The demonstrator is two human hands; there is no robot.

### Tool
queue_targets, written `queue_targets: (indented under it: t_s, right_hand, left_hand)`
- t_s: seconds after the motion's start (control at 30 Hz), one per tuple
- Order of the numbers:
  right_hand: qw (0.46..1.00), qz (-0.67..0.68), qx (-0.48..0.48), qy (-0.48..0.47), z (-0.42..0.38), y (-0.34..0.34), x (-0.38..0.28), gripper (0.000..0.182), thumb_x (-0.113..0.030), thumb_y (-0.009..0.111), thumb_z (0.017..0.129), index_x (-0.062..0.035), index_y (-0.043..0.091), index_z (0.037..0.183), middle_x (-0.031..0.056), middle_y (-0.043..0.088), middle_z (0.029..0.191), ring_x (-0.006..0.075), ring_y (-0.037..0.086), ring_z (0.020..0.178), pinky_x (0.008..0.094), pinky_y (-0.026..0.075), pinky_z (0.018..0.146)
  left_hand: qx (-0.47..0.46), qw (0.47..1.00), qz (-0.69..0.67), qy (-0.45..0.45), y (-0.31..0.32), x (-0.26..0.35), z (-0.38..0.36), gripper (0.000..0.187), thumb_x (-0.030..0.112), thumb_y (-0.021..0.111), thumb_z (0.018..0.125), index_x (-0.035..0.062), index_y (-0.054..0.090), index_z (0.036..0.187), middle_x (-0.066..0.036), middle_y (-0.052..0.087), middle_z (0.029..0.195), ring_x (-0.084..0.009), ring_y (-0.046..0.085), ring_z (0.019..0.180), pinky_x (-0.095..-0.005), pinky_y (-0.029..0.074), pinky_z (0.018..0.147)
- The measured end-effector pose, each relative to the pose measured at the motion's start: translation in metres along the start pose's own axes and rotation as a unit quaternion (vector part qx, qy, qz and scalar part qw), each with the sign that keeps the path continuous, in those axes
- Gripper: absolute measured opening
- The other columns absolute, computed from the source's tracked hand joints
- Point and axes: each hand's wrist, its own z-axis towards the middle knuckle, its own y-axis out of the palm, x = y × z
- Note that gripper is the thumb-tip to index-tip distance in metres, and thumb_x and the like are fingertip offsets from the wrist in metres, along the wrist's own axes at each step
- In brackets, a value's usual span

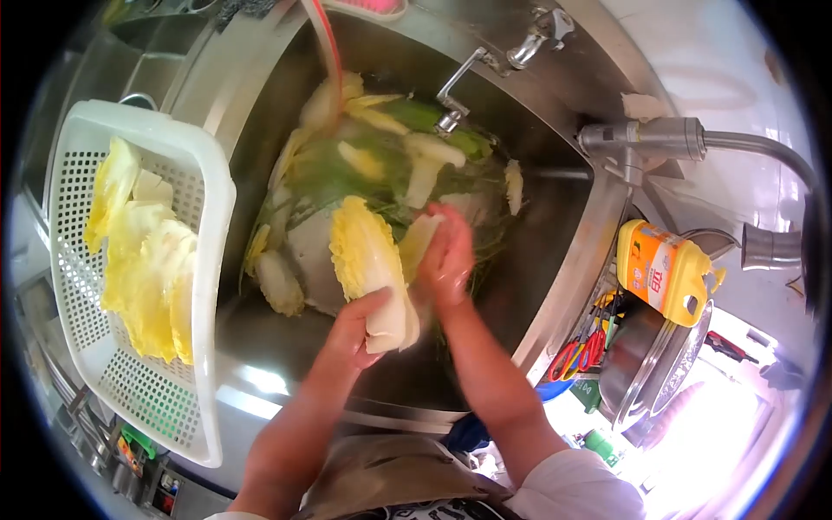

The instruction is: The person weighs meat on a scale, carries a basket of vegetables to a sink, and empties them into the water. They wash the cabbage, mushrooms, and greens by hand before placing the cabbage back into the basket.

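My left hand (348,329) is closed around the white base of a small bunch of napa cabbage leaves (371,256), its yellow frilly end pointing away from me. My right hand (449,258) is beside it, fingers curled on a single pale cabbage leaf (417,242). Both hands are over a steel sink (542,251) of water. Loose cabbage pieces (425,165) and long green leafy vegetables (334,178) float there. A white plastic basket (211,347) at the left holds several yellow cabbage leaves (152,269).
A red-edged hose (327,43) hangs into the sink at the back. A small tap (451,108) juts over the water, and a larger faucet (650,139) stands at the right. Beyond the right rim are a yellow jug (663,270), red-handled scissors (582,351) and a metal pot (637,368).
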Motion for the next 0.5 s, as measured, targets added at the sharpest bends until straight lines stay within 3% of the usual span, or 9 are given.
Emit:
queue_targets:
  t_s: [0.07, 0.13, 0.17, 0.23, 0.27, 0.33, 0.37, 0.43, 0.5]
  right_hand:
    - [0.956, 0.266, 0.028, 0.12, -0.034, 0.021, -0.013, 0.03, -0.006, 0.039, 0.094, -0.0028, 0.049, 0.123, 0.008, 0.058, 0.104, 0.017, 0.056, 0.089, 0.0289, 0.044, 0.082]
    - [0.982, 0.129, -0.074, 0.113, -0.057, 0.016, -0.002, 0.037, -0.004, 0.038, 0.092, -0.0015, 0.043, 0.129, 0.0072, 0.054, 0.115, 0.019, 0.054, 0.099, 0.0312, 0.043, 0.089]
    - [0.984, 0.073, -0.124, 0.103, -0.057, 0.012, -0.012, 0.043, 0.005, 0.033, 0.086, -0.0002, 0.046, 0.127, 0.014, 0.056, 0.117, 0.0211, 0.053, 0.11, 0.0301, 0.04, 0.095]
    - [0.978, 0.047, -0.204, -0.026, -0.052, 0.013, -0.009, 0.036, -0.004, 0.038, 0.092, 0.0, 0.047, 0.127, 0.0168, 0.054, 0.123, 0.0261, 0.053, 0.113, 0.0322, 0.039, 0.097]
    - [0.963, -0.021, -0.25, -0.101, -0.041, 0.011, 0.011, 0.034, -0.007, 0.04, 0.094, 0.0, 0.047, 0.127, 0.0178, 0.053, 0.126, 0.0273, 0.052, 0.115, 0.0332, 0.039, 0.098]
    - [0.975, -0.105, -0.197, -0.02, 0.021, 0.009, 0.034, 0.036, -0.013, 0.047, 0.092, 0.0005, 0.048, 0.125, 0.0243, 0.05, 0.124, 0.0345, 0.046, 0.12, 0.0404, 0.035, 0.103]
    - [0.97, -0.165, -0.175, 0.018, 0.066, 0.002, 0.05, 0.035, -0.015, 0.05, 0.091, 0.0007, 0.05, 0.122, 0.0238, 0.055, 0.114, 0.0355, 0.05, 0.112, 0.0442, 0.038, 0.098]
    - [0.91, -0.381, -0.031, -0.16, 0.112, 0.006, 0.096, 0.029, -0.012, 0.051, 0.089, -0.0002, 0.053, 0.115, 0.022, 0.059, 0.1, 0.0368, 0.056, 0.097, 0.0447, 0.044, 0.087]
    - [0.896, -0.41, -0.152, -0.077, 0.121, 0.014, 0.124, 0.029, -0.01, 0.051, 0.087, -0.0005, 0.053, 0.114, 0.0239, 0.059, 0.096, 0.0398, 0.056, 0.09, 0.0468, 0.046, 0.08]
  left_hand:
    - [-0.048, 0.998, -0.026, 0.004, -0.014, 0.004, 0.01, 0.027, 0.022, 0.055, 0.088, 0.004, 0.058, 0.107, -0.009, 0.063, 0.095, -0.023, 0.063, 0.083, -0.0379, 0.053, 0.072]
    - [-0.137, 0.988, -0.067, 0.002, -0.03, 0.017, 0.019, 0.026, 0.022, 0.054, 0.089, 0.0057, 0.058, 0.108, -0.008, 0.063, 0.097, -0.0202, 0.062, 0.085, -0.0353, 0.053, 0.073]
    - [-0.042, 0.998, -0.009, 0.053, -0.028, 0.023, 0.022, 0.026, 0.021, 0.055, 0.088, 0.0066, 0.057, 0.11, -0.008, 0.062, 0.1, -0.0189, 0.061, 0.09, -0.0338, 0.052, 0.075]
    - [-0.025, 0.996, -0.018, 0.083, -0.023, 0.044, 0.019, 0.031, 0.017, 0.058, 0.086, 0.0051, 0.054, 0.114, -0.01, 0.061, 0.104, -0.0214, 0.06, 0.094, -0.0347, 0.052, 0.079]
    - [0.104, 0.983, 0.017, 0.148, -0.01, 0.052, 0.016, 0.034, 0.016, 0.059, 0.085, 0.004, 0.053, 0.116, -0.011, 0.06, 0.106, -0.023, 0.06, 0.096, -0.0357, 0.051, 0.081]
    - [0.095, 0.979, 0.056, 0.169, -0.024, 0.068, 0.014, 0.037, 0.014, 0.06, 0.084, 0.0023, 0.052, 0.118, -0.011, 0.06, 0.106, -0.0255, 0.06, 0.096, -0.0383, 0.052, 0.082]
    - [0.09, 0.977, 0.076, 0.177, -0.029, 0.071, 0.012, 0.038, 0.013, 0.061, 0.083, 0.0014, 0.051, 0.118, -0.012, 0.06, 0.107, -0.0267, 0.06, 0.096, -0.0395, 0.052, 0.082]
    - [0.113, 0.978, 0.102, 0.144, -0.019, 0.071, 0.001, 0.04, 0.013, 0.061, 0.083, -0.0002, 0.05, 0.119, -0.012, 0.06, 0.107, -0.0278, 0.06, 0.098, -0.0413, 0.053, 0.083]
    - [0.139, 0.972, 0.145, 0.121, -0.019, 0.07, -0.004, 0.043, 0.013, 0.063, 0.082, -0.0011, 0.049, 0.12, -0.013, 0.06, 0.108, -0.0287, 0.061, 0.098, -0.0434, 0.054, 0.082]
